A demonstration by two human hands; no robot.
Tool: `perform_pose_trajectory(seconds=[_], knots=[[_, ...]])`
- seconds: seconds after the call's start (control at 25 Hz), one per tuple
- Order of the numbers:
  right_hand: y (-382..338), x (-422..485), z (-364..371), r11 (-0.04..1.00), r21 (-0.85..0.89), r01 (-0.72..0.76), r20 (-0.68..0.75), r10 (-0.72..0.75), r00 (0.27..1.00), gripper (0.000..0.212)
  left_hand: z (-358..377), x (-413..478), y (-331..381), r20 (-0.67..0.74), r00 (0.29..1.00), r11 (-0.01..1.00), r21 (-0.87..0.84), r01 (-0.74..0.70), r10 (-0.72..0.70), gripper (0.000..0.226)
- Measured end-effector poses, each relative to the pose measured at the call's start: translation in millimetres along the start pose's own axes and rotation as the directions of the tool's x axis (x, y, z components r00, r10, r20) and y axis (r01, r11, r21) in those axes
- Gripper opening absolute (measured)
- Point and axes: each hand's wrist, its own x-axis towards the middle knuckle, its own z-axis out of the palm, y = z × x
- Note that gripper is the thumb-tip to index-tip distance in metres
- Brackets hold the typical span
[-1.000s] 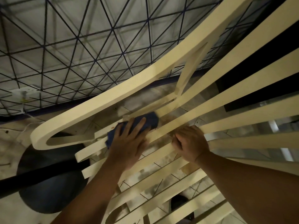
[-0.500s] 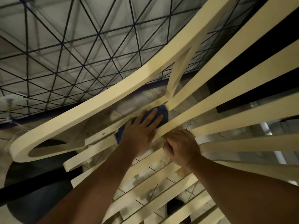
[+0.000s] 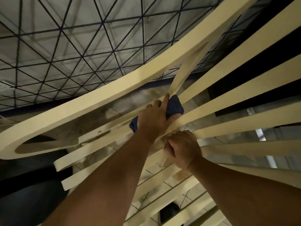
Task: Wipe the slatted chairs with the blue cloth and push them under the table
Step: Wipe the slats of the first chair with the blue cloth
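Note:
A cream slatted chair [image 3: 101, 101] fills the view, its curved armrest running from lower left to upper right and its slats fanning out to the right. My left hand [image 3: 154, 119] holds the blue cloth [image 3: 173, 106] against the slats just below the armrest post, with the index finger stretched up to the joint. Most of the cloth is hidden under that hand. My right hand [image 3: 182, 149] grips a slat just below and to the right of it.
A table top with a dark triangular grid pattern [image 3: 81, 46] lies beyond the armrest. Its round dark base [image 3: 32, 185] stands at lower left on a tiled floor [image 3: 156, 170]. A dark panel [image 3: 254, 82] shows between the slats on the right.
My left hand has slid the cloth up and to the right along the slats toward the armrest post, and its fingers have bunched over the cloth. My right hand keeps its grip on the slat.

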Motion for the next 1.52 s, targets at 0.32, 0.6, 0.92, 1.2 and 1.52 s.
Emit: perform_pose_trajectory(seconds=[0.32, 0.6, 0.92, 1.2, 1.52], knots=[[-3, 1, -2, 1.0, 0.007, 0.02, -0.032, -0.02, 0.999, 0.027, -14, -4, -36, 0.114, 0.991, 0.966, -0.256, -0.036, 0.067, 0.042], [-4, 2, -2, 1.0, -0.008, 0.023, -0.054, -0.023, 0.998, 0.028, -16, -61, -82, -0.017, 0.998, 0.991, -0.116, 0.063, -0.066, 0.053], [-1, 2, 1, 1.0, 0.007, 0.019, -0.013, -0.019, 1.0, 0.031, -15, -46, -64, 0.013, 0.991, 0.99, -0.058, 0.13, -0.13, 0.058], [2, -2, 2, 1.0, 0.0, 0.016, 0.011, -0.016, 1.0, 0.024, 6, -31, 5, -0.302, 0.861, 0.838, -0.249, -0.486, 0.41, 0.046], [-2, 1, -1, 0.997, 0.066, 0.037, -0.077, -0.032, 0.997, 0.027, 3, -54, -4, -0.083, 0.949, 0.946, -0.088, -0.311, 0.304, 0.042]])
